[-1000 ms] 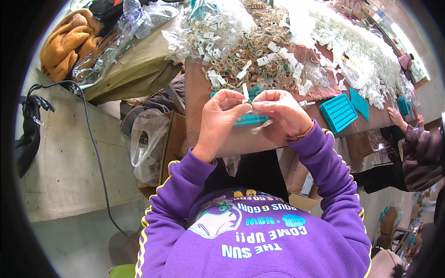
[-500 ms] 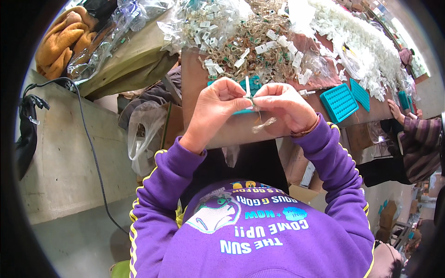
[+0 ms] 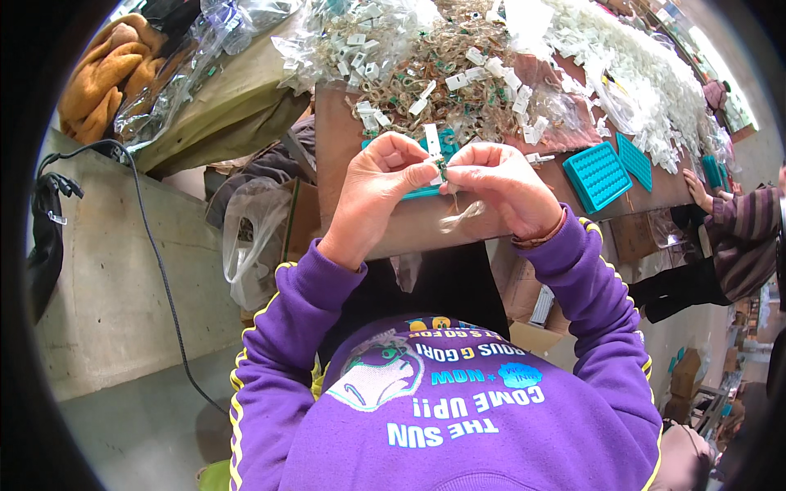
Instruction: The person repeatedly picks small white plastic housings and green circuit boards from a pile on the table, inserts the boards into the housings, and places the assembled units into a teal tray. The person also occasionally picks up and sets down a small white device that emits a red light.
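Over the near part of the table, both my hands meet at a small white plastic clip with a green circuit board and a coiled pale wire trailing below. My left hand pinches the clip between thumb and fingers. The fingers of my right hand are closed on the small green circuit board at its lower end. Beneath and behind my hands lies a teal tray, largely covered by them.
Beyond my hands a heap of wired boards and white clips spreads across the table. At right sit a teal ridged tray and a big pile of white parts. Another person's hand rests at the table's right edge. A plastic bag hangs at left.
The white clip has turned so its broad face shows, and the green board is now more visible. Both hands stay in nearly the same place; the hanging wire has swung slightly.
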A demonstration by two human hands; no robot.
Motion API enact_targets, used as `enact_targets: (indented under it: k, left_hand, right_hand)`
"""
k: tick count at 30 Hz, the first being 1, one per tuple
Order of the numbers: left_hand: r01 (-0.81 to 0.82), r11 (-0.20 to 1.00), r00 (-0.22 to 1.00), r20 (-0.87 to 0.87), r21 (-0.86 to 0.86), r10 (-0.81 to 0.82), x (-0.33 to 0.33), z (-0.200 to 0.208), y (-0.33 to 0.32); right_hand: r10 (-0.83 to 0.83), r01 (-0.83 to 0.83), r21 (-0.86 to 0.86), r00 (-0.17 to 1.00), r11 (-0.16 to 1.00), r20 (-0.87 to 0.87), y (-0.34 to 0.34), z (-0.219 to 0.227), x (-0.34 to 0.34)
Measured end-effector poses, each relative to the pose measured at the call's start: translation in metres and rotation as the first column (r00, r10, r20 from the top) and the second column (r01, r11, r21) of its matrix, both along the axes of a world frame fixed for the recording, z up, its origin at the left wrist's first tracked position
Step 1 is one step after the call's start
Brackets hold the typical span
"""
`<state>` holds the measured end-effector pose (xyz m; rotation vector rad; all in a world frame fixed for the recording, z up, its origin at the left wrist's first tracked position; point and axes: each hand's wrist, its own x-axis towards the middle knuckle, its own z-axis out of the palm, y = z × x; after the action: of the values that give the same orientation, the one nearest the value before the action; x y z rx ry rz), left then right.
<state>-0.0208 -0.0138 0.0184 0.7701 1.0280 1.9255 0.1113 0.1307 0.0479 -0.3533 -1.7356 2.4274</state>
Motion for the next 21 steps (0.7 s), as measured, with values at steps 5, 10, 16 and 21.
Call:
enact_targets:
  k: [5,10,16,21]
  left_hand:
    - [-0.052,0.996,0.980,-0.194,-0.074,0.037,0.002,0.005,-0.002]
    - [0.108,0.992,0.986,-0.119,-0.057,-0.115,-0.002,0.007,-0.003]
    - [0.177,0.984,0.984,-0.035,0.017,-0.177,0.005,-0.004,-0.001]
    - [-0.195,0.981,0.976,-0.094,0.006,0.194,0.012,-0.009,0.000]
  right_hand:
    - [0.042,-0.036,-0.076,0.996,0.996,0.084,0.000,0.002,0.001]
    - [0.127,-0.129,0.020,0.989,0.991,0.076,0.005,0.008,0.004]
    - [0.201,-0.201,-0.108,0.979,0.974,-0.012,0.004,-0.008,-0.005]
    - [0.057,-0.054,-0.024,0.990,0.998,0.128,0.001,-0.016,-0.010]
